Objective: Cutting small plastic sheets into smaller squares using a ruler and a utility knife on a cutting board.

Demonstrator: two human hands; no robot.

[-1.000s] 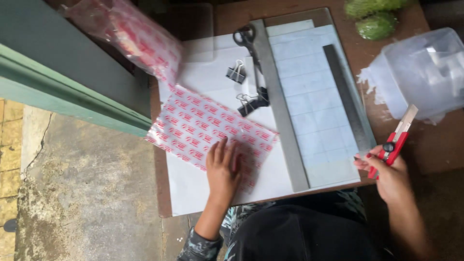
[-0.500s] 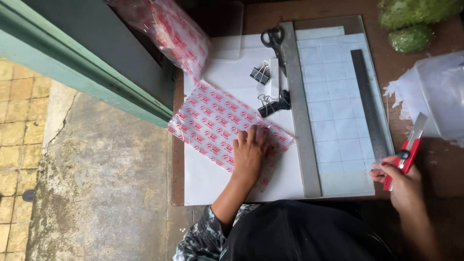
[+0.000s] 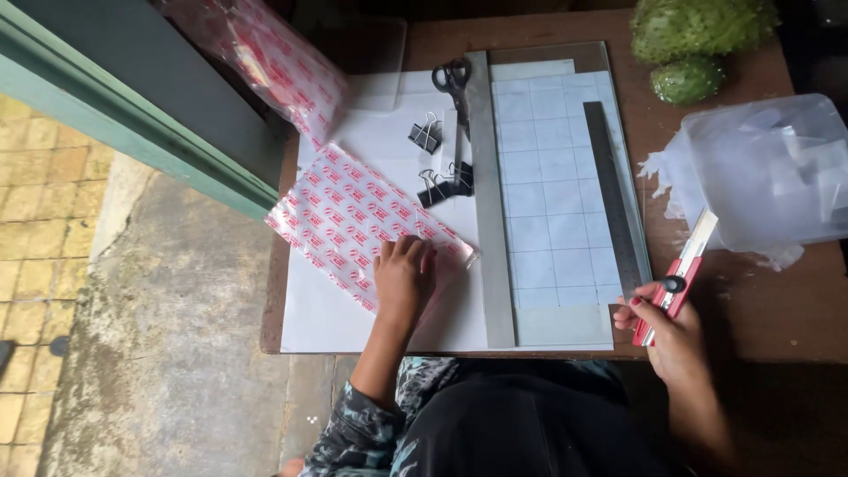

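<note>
— Pressing flat, is your left hand [image 3: 405, 278]?

— Yes, your palm lies open, fingers spread, on the red-printed plastic sheet [image 3: 353, 221], which sits at nine o'clock on the white board [image 3: 327, 327].

— And your right hand [image 3: 673, 331]?

— You have it closed around the red utility knife [image 3: 676, 278] at four o'clock, blade out, just beside the steel ruler [image 3: 609, 199]. Binder clips [image 3: 435, 163] and scissors [image 3: 454, 81] lie toward twelve o'clock.

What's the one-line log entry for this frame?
left hand: flat on printed sheet | right hand: holds red cutter, off the mat | ruler: on grid mat | scissors, clips: untouched
</note>
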